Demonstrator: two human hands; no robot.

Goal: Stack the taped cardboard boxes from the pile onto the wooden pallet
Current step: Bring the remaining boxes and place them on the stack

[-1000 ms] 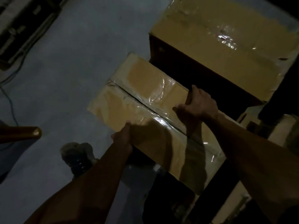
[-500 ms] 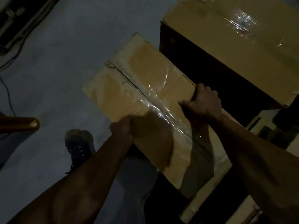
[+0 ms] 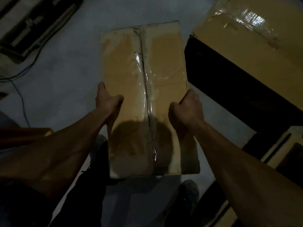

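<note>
A long taped cardboard box (image 3: 164,63) hangs in front of me above the grey floor, its clear-taped seam running away from me. My left hand (image 3: 106,99) grips its left edge, thumb on top. My right hand (image 3: 186,108) grips the right edge, fingers curled over it. A bigger taped box (image 3: 255,40) stands at the upper right, its dark side facing me. Pale slats at the right edge (image 3: 278,149) may be the wooden pallet; the light is too dim to tell.
Cables (image 3: 23,82) trail over the floor at the left, below dark equipment (image 3: 27,25) in the top left corner. A brown rounded object (image 3: 24,133) juts in from the left edge. My shoes (image 3: 188,192) are under the box.
The carried box has swung from a diagonal to pointing straight away from me and moved clear of the big box. My left hand has shifted from the near edge to the left side.
</note>
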